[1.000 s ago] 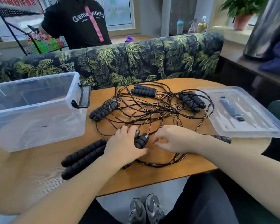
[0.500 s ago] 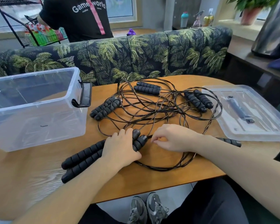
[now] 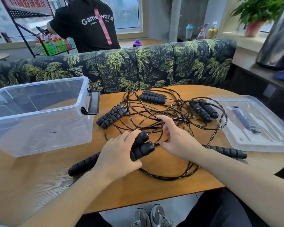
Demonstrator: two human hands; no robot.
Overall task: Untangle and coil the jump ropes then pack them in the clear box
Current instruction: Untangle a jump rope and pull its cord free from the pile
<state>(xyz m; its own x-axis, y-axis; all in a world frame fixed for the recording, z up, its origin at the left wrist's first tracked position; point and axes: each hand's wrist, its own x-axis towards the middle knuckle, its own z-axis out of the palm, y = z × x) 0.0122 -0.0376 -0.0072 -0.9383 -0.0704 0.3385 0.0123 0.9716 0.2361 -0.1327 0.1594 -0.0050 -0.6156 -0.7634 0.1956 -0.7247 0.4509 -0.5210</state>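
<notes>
Head view: left hand [image 3: 116, 154] round ribbed foam handles [image 3: 142, 148]; thin tangled cords [image 3: 154, 115].

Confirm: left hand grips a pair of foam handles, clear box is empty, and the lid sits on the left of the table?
Not quite. The head view shows the lid on the right of the table. The rest holds: the left hand grips a pair of foam handles, and the clear box is empty.

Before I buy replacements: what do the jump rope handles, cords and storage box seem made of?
Black ribbed handles: probably matte foam, segmented and unreflective. Thin dark cords: apparently glossy plastic-coated cable, faintly twisted. Clear rectangular box: transparent rigid plastic; the table shows through its walls.
</notes>
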